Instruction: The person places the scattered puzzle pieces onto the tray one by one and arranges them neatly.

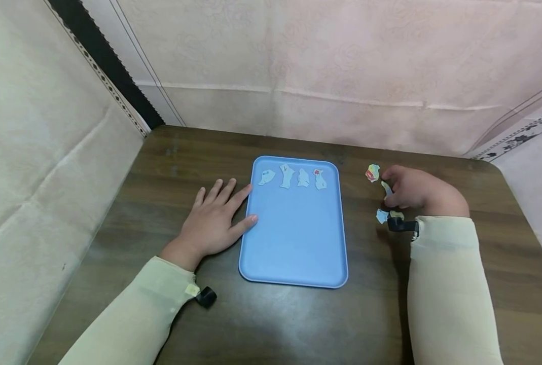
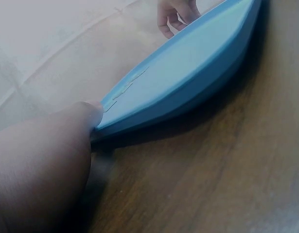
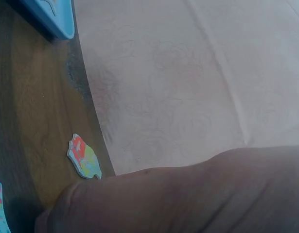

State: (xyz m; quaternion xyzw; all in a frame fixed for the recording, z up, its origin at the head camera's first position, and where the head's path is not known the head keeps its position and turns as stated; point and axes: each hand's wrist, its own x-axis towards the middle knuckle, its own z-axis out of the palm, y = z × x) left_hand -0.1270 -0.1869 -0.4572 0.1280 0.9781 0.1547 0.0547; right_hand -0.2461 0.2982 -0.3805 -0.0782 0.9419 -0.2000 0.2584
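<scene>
My left hand (image 1: 213,225) lies with its fingers spread on the table, thumb and index finger touching the left rim of a blue tray (image 1: 293,243). In the left wrist view the thumb (image 2: 93,114) is against the tray's edge. To the right of the tray, my right hand (image 1: 423,190) pinches a small pale, curved puzzle piece (image 1: 386,188) between thumb and index finger, low over the table. A multicoloured puzzle piece (image 1: 372,173) lies just beyond its fingertips. Nearer me are a light blue piece (image 1: 382,216) and a yellowish piece (image 1: 397,215), partly hidden by the wrist camera.
Several pale, irregular pieces (image 1: 303,177) form a row along the tray's far end. The brown wooden table (image 1: 289,324) ends at a cloth-covered wall (image 1: 344,61) at the back. Another cloth (image 1: 33,152) hangs along the left side.
</scene>
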